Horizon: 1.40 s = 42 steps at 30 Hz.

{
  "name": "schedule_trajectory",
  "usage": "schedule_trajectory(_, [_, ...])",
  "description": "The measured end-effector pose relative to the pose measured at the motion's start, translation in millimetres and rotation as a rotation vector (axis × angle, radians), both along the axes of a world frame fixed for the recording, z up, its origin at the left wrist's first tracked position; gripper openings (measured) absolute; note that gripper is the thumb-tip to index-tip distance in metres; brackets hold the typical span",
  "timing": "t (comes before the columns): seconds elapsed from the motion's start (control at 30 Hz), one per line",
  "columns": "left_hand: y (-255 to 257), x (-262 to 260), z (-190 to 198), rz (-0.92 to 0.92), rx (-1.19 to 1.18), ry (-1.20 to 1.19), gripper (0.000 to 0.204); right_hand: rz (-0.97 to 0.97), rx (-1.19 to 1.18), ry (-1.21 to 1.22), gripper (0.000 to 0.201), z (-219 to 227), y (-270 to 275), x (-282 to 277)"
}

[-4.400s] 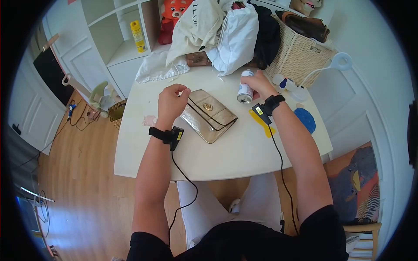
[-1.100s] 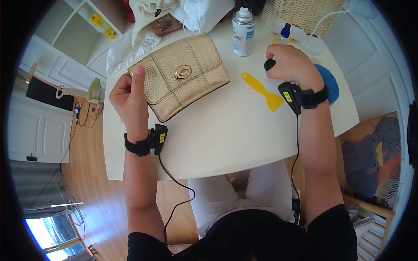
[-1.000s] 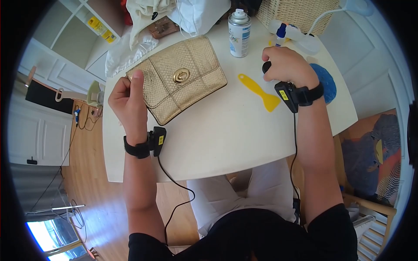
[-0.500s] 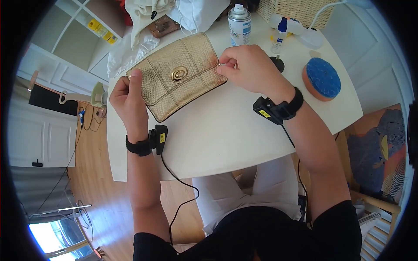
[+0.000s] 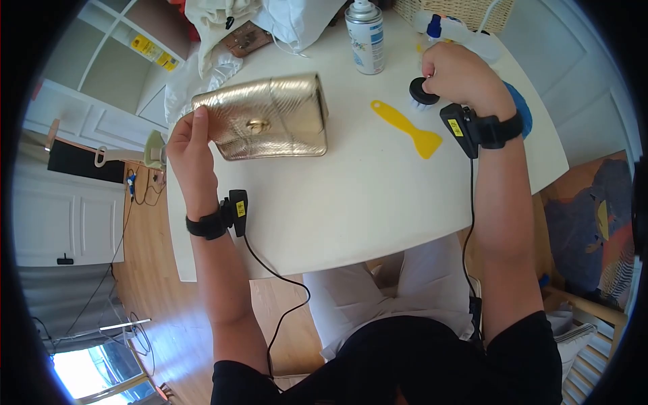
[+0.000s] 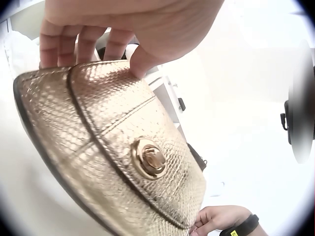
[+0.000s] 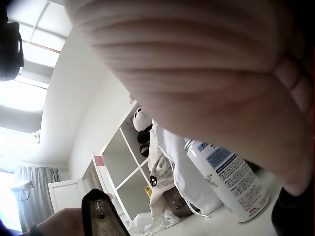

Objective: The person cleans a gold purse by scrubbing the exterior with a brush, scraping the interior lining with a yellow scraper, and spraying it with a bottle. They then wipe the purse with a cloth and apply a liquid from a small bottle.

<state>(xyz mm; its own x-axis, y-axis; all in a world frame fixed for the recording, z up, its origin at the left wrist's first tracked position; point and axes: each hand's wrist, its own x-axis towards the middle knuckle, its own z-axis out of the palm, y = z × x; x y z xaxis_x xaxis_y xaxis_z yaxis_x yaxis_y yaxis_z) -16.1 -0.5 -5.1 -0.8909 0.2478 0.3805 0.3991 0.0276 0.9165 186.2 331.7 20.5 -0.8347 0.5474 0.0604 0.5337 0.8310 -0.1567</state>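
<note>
In the head view my left hand (image 5: pixel 191 145) grips the left edge of a gold snakeskin-textured clutch bag (image 5: pixel 277 111), thumb on the front. The left wrist view shows the fingers behind the bag's edge and a round gold turn-lock clasp (image 6: pixel 149 158) on its flap. My right hand (image 5: pixel 469 77) is at the right, its fingers curled over a round black brush (image 5: pixel 424 92) with pale bristles pointing down. Part of the black brush (image 7: pixel 295 211) shows below the thumb in the right wrist view. The hand hides the brush's knob.
A yellow scraper (image 5: pixel 407 129) lies between the bag and brush. Behind it stands a spray can (image 5: pixel 365 42). A blue-capped bottle (image 5: pixel 433 27) is beyond the right hand, and a blue round pad (image 5: pixel 521 108) is partly behind the wrist. White cloth bags (image 5: pixel 290 23) lie at the back.
My right hand has left the bag's right end and gone right to the brush. The left hand has turned the bag, its lower edge now running level. Earlier, the right hand was at the spray can.
</note>
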Motion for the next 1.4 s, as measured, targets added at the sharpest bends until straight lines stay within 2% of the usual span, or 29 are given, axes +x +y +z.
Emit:
schedule_trajectory(0.03, [-7,-11,-5,-0.004,-0.093,-0.049,0.031,0.024,-0.016,-0.034,0.017,1,2,-2])
schedule_trajectory(0.1, [-5,-13,-11,-0.026,-0.069,-0.124,0.032,0.036,-0.039,-0.064,0.014,-2,1,-7])
schedule_trajectory(0.17, [-3,-13,-14,-0.051,-0.047,-0.201,0.033,0.195,-0.015,0.129,0.01,-6,-4,-12])
schedule_trajectory(0.33, [0,-14,-11,-0.002,0.033,-0.333,0.036,0.565,-0.434,0.411,0.011,-5,-42,-17])
schedule_trajectory(0.37, [0,-13,-10,-0.025,0.022,-0.321,0.038,0.616,-0.422,0.445,0.009,-8,-51,-22])
schedule_trajectory(0.4, [1,-12,-10,-0.031,0.017,-0.321,0.038,0.609,-0.425,0.447,0.009,-10,-59,-23])
schedule_trajectory(0.47, [2,-10,-8,-0.049,0.005,-0.326,0.037,0.688,-0.654,0.638,0.007,-13,-73,-22])
schedule_trajectory(0.63, [3,-9,-6,-0.059,0.048,-0.386,0.035,0.656,-0.77,0.734,0.007,-9,-77,-23])
schedule_trajectory(0.7, [2,-11,-6,-0.06,0.056,-0.394,0.034,0.646,-0.927,0.788,0.007,-9,-75,-24])
schedule_trajectory(0.73, [1,-12,-7,-0.068,0.055,-0.388,0.034,0.646,-0.929,0.788,0.007,-9,-74,-25])
schedule_trajectory(0.8, [1,-13,-8,-0.079,0.05,-0.386,0.034,0.588,-0.717,0.556,0.006,-11,-72,-27])
schedule_trajectory(0.83, [2,-12,-7,-0.072,0.048,-0.383,0.034,0.585,-0.718,0.556,0.006,-15,-73,-29])
schedule_trajectory(0.9, [0,-15,-9,-0.067,0.042,-0.384,0.034,0.526,-0.573,0.352,0.005,-26,-77,-33])
schedule_trajectory(1.0, [-10,-30,-17,-0.096,0.005,-0.403,0.041,0.495,-0.541,0.256,0.007,-31,-81,-35])
schedule_trajectory(1.1, [-12,-30,-19,-0.154,0.075,-0.41,0.036,0.434,-0.538,0.2,0.016,-22,-82,-31])
schedule_trajectory(1.17, [-14,-27,-17,-0.229,0.128,-0.466,0.028,0.426,-0.526,0.205,0.017,-20,-82,-31])
schedule_trajectory(1.23, [-13,-25,-17,-0.224,0.136,-0.447,0.028,0.412,-0.519,0.211,0.017,-20,-82,-31])
schedule_trajectory(1.33, [-18,-34,-20,-0.219,0.141,-0.43,0.029,0.474,-0.519,0.294,0.017,-27,-81,-33])
schedule_trajectory(1.4, [-22,-40,-26,-0.214,0.134,-0.43,0.031,0.526,-0.501,0.347,0.007,-31,-82,-31])
